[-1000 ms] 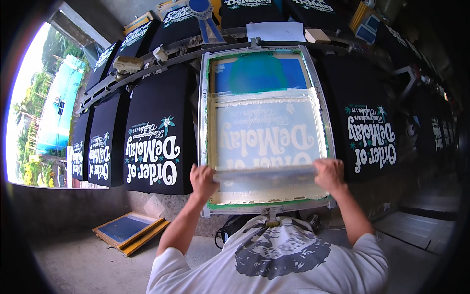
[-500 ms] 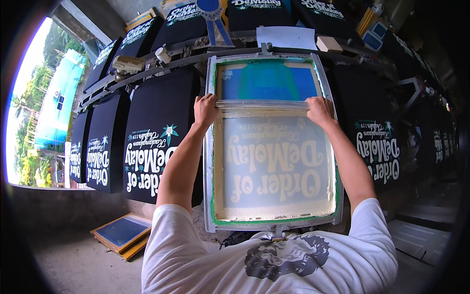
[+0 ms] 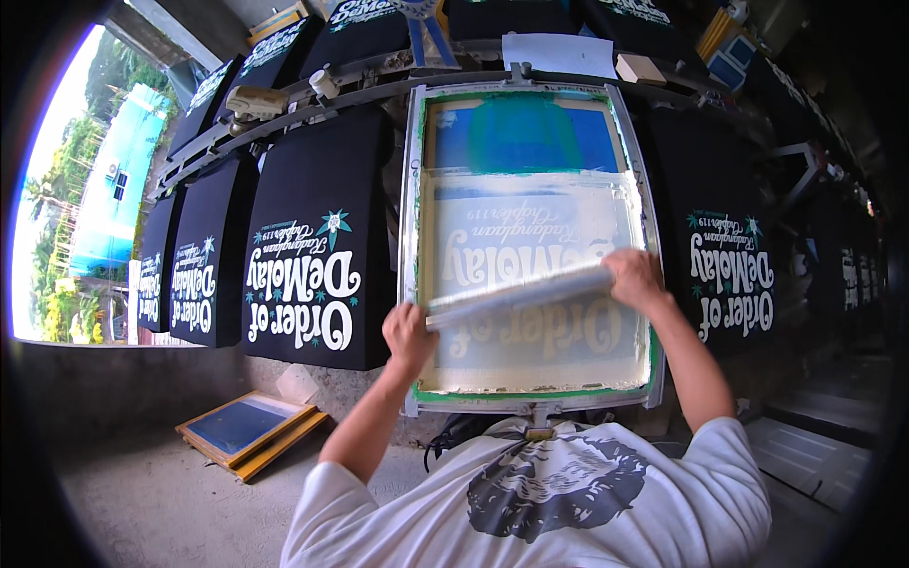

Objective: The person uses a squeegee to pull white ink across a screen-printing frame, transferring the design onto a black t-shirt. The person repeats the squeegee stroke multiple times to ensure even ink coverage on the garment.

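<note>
A long grey squeegee (image 3: 523, 299) lies slantwise across the screen printing frame (image 3: 413, 208), its right end farther from me than its left. My left hand (image 3: 409, 335) is closed round the left end, near the frame's left side. At the other end my right hand (image 3: 636, 281) grips it, close to the right rail. Pale ink coats the squeegee's upper edge. Through the whitish mesh (image 3: 540, 364) upside-down lettering shows, brighter beyond the squeegee than on my side. Whether the blade touches the mesh, I cannot tell. Blue and green cover the screen's far end.
Black printed shirts on boards stand left (image 3: 312, 237) and right (image 3: 705, 189) of the frame, with more in a row behind. A wooden block (image 3: 640, 69) and white sheet (image 3: 559, 55) lie beyond it. Wood-framed screens (image 3: 246, 426) rest on the floor at left.
Both hands have brought the squeegee from the screen's far part toward me, and it has turned from level to slanted. The lettering behind it now looks whiter. The view has shifted slightly.
</note>
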Demonstrator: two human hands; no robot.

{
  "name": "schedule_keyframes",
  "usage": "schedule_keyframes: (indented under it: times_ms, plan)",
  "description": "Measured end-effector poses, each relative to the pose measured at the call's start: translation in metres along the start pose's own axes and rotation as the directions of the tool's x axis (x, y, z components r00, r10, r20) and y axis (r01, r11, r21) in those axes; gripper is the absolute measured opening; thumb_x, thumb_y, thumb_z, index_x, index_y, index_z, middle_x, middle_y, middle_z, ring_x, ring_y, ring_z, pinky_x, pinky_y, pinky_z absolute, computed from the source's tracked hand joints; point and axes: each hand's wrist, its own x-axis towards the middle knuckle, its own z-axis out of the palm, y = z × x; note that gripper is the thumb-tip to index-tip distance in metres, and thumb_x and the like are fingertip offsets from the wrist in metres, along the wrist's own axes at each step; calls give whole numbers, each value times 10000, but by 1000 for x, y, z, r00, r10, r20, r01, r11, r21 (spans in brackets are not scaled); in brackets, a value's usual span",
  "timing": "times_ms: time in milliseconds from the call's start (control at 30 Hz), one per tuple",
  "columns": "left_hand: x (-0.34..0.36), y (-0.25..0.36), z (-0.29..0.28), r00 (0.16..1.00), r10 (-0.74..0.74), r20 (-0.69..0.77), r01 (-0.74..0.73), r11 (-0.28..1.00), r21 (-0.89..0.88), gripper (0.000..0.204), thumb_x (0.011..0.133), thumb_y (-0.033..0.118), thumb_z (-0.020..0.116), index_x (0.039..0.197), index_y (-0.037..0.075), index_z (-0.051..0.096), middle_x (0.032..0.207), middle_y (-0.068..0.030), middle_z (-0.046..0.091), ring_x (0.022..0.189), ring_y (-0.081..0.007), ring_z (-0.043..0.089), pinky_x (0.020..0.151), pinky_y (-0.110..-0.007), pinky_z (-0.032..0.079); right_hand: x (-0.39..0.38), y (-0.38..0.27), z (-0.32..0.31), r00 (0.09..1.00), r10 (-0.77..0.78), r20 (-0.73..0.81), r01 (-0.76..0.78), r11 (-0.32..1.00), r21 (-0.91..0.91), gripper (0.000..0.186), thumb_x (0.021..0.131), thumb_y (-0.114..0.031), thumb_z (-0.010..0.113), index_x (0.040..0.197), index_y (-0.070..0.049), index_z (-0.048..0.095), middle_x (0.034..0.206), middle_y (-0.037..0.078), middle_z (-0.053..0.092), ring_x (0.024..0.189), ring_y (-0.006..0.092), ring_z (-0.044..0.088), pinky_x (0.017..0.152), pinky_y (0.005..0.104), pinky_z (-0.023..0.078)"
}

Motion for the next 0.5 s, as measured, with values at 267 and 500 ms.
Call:
schedule_keyframes:
  times_ms: [267, 500]
  plan:
    - [-77, 43, -78, 993, -9, 116, 29, 986, -167, 297, 480, 26, 685, 751, 80, 577, 738, -80, 538, 659, -307, 586, 573, -425, 473, -120, -59, -14, 1000, 10, -3, -9, 993, 117, 100, 665, -18, 643, 735, -83, 674, 748, 106, 698, 738, 320, 707, 664, 431, 561]
    - [54, 1, 17, 994, 99, -46, -102, 991, -89, 256, 528, 10, 684, 749, 82, 578, 742, -85, 551, 675, -322, 599, 587, -422, 490, -15, 7, -20, 989, 100, -105, -105, 993, -48, 98, 688, -3, 598, 728, -69, 658, 776, 141, 705, 739, 362, 706, 663, 488, 552]
